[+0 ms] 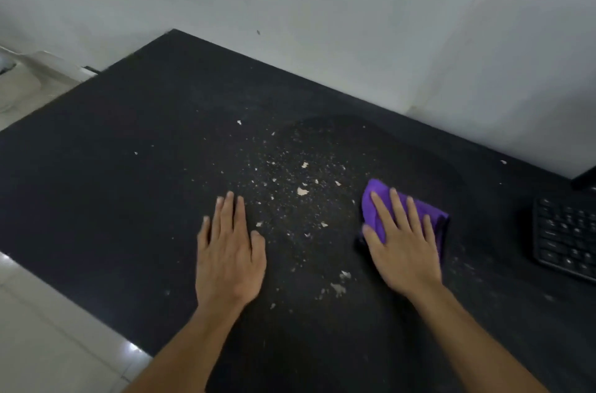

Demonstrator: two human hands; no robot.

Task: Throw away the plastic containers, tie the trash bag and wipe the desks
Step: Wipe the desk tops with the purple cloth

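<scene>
A black desk (129,147) fills the view, strewn in the middle with pale crumbs and flakes (301,191). My right hand (401,247) lies flat with straight fingers on a folded purple cloth (374,209), pressing it to the desk right of the crumbs. My left hand (229,254) rests flat on the bare desk left of the crumbs, fingers straight and together. No plastic containers or trash bag are in view.
A black keyboard (564,238) sits at the right edge of the desk, with a dark object's corner (585,178) just behind it. White walls (322,6) meet the desk's far side. Pale tiled floor (42,328) shows at the left.
</scene>
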